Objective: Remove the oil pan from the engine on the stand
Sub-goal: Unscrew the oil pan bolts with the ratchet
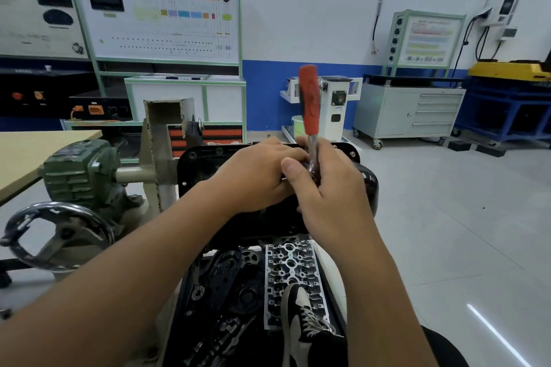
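Ratchet (pixel 310 104) work over the pan (pixel 368 185)
We judge it rigid, heavyish, oily; grip its rim. Right hand (pixel 331 185) holds the ratchet, left hand (pixel 256 173) curls beside.

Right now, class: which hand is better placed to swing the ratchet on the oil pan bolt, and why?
The right hand. It grips the ratchet low on its shaft, the red handle standing above it. The left hand rests curled beside the tool's head over the oil pan, suited to steadying.
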Demonstrator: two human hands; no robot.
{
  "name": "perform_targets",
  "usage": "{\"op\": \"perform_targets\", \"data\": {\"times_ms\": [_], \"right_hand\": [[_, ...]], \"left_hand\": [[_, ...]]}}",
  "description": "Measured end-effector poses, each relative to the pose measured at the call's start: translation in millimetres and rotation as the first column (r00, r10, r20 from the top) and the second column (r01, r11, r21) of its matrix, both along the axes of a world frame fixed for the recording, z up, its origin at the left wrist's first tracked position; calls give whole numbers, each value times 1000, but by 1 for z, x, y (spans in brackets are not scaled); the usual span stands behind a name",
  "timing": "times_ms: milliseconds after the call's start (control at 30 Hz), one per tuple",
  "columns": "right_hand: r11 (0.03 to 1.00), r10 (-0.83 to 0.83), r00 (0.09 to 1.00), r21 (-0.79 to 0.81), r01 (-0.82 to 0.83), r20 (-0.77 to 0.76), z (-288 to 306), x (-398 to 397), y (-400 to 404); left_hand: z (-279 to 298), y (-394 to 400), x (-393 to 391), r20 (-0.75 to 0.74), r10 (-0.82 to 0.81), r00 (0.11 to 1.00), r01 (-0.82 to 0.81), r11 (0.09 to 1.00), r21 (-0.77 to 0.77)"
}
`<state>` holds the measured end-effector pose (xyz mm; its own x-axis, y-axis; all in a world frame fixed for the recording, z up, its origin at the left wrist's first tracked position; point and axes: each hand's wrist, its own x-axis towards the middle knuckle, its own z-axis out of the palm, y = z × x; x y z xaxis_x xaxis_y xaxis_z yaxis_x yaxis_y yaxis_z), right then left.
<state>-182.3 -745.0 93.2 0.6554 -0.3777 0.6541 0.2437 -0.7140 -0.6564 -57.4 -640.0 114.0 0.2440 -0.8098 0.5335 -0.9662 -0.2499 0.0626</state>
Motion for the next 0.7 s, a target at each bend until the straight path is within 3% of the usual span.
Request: {"op": "perform_targets", "data": {"times_ms": [67,200,267,333,467,533,600,667,700], "right_hand": [[997,-71,991,35,68,112,1,-2,4],[868,-205,932,496,31,300,-9,-2,26],[822,-236,907,569,-5,349,-14,1,35],[877,-216,903,480,12,372,-14,1,36],[993,-83,962,98,59,259,-13,-1,24],[994,-100,961,72,84,257,-15,-1,24],[945,-119,950,325,20,287,-14,-1,25],[758,-107,936,637,-142,336,-11,2,28],[698,-109,924,690,-192,367,-11,3,28]], "left_hand": [[0,-1,1,-17,21,1000,-21,999,33],[0,-5,4,-101,11,995,-8,1000,27],[-2,-5,5,-107,24,994,-23,1000,9],[-1,-5,3,-92,30,995,-30,1000,4],[1,0,-2,21,-18,1000,17,999,34],[1,0,-1,40,-13,999,11,999,53],[0,-1,-1,18,6,1000,-7,999,36],[0,-5,-1,15,54,998,-55,997,58],[0,-6,0,24,65,998,-66,995,71]]}}
